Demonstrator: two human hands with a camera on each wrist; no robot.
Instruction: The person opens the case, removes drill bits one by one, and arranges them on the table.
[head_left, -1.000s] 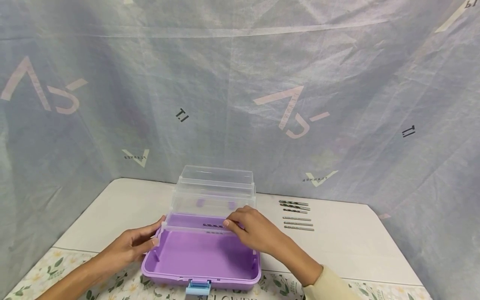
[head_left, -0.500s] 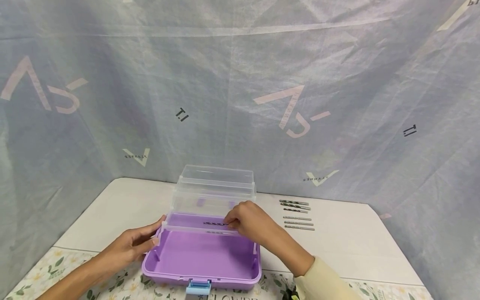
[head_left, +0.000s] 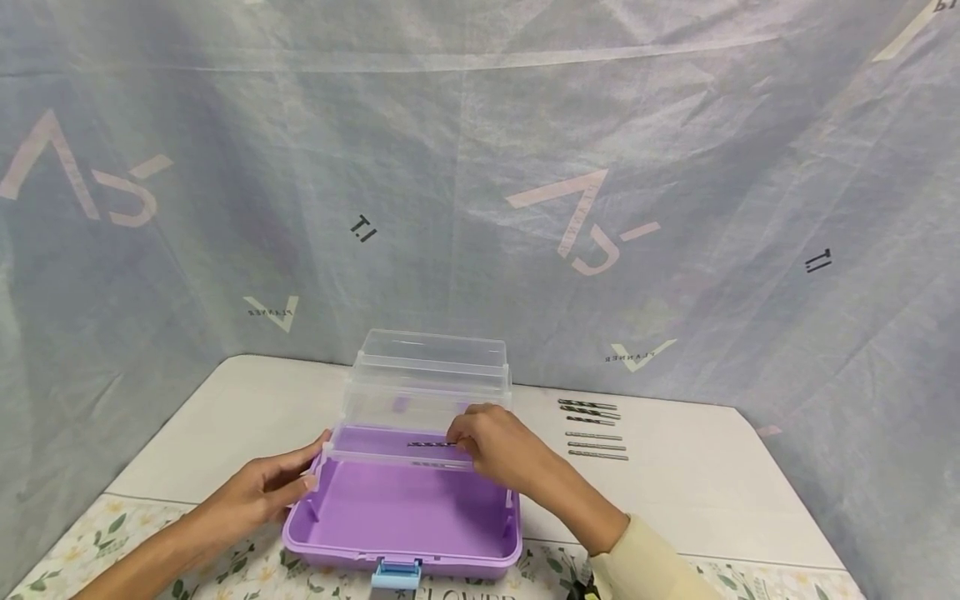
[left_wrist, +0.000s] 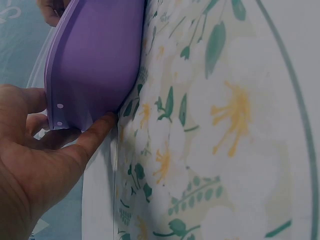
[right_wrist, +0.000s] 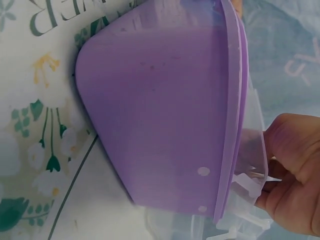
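A purple plastic box (head_left: 405,508) with a blue latch (head_left: 397,573) stands open. Clear stepped trays (head_left: 427,375) rise at its back. In the head view, my left hand (head_left: 258,492) holds the box's rear left corner, thumb on the near side; the left wrist view shows its fingers around that corner. My right hand (head_left: 498,446) is over the right end of the lowest clear tray. Its fingertips pinch the right end of a dark spiral drill bit (head_left: 429,444), which lies lengthwise along that tray. The pinched end is hidden by the fingers.
Right of the box on the white table (head_left: 697,500) lie three dark drill bits (head_left: 588,410) and three thinner grey drill bits (head_left: 597,446), in rows. A flowered cloth (head_left: 135,542) covers the near edge. A printed grey curtain (head_left: 465,167) hangs behind.
My right hand has turned at the wrist and its forearm has dropped slightly. The drill bit has shifted slightly toward the back of the tray. My left hand and the box stay in place.
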